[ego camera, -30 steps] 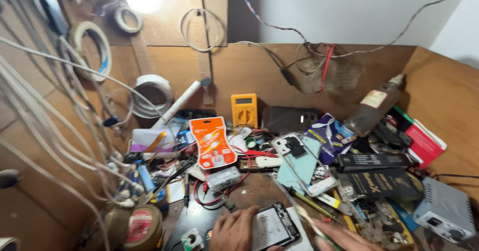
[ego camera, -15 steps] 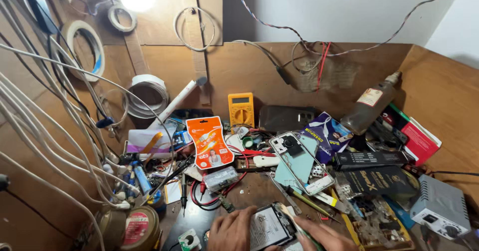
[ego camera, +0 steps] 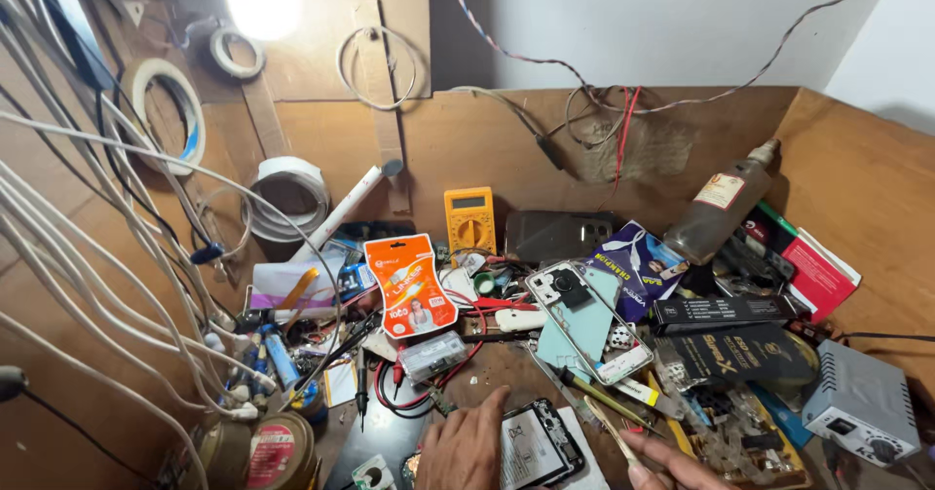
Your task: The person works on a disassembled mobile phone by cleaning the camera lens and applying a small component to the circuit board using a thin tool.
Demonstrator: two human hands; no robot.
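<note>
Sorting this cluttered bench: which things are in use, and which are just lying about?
In use: opened phone, left hand, right hand, thin tool.
Lying about: yellow multimeter, orange packet, glass bottle, tape rolls, grey box.

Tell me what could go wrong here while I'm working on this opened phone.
The opened phone lies under your left hand, hemmed in by clutter, so loosened parts could vanish among it. Your right hand holds a thin tool near the phone; a slip might scratch its insides. The red wires lie close enough to snag.
</note>
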